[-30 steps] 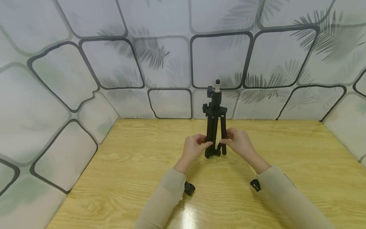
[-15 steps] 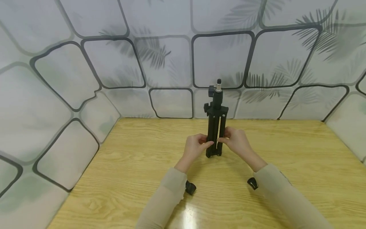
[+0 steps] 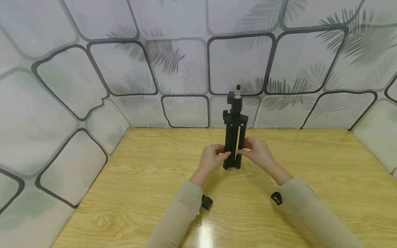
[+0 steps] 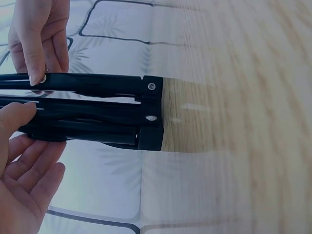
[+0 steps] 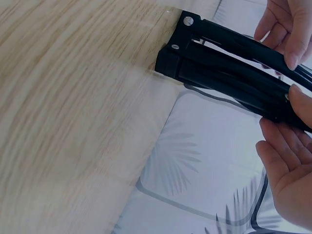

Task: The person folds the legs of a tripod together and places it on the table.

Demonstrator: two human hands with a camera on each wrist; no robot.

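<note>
A black tripod stand [image 3: 235,120] stands upright near the middle of the table, its legs folded close together and a silver stud at its top. My left hand [image 3: 211,158] pinches the legs from the left, thumb in front and fingers behind. From the right, my right hand [image 3: 255,153] pinches the other leg at about the same height. In the left wrist view the near left hand [image 4: 29,180] has its thumb on one leg [image 4: 87,117], with the right hand [image 4: 41,39] across from it. The right wrist view shows the jointed lower ends [image 5: 178,44] of the legs.
The wooden table [image 3: 149,172] reaches back to a patterned cloth wall [image 3: 186,69], which also rises at the left and right. Black wrist-camera pieces [image 3: 207,202] protrude beneath both sleeves, close above the tabletop.
The right leg, spread slightly a second ago, has swung inward against the others with my right hand. Its lower brace has folded in. Since half a second ago, both hands have barely moved.
</note>
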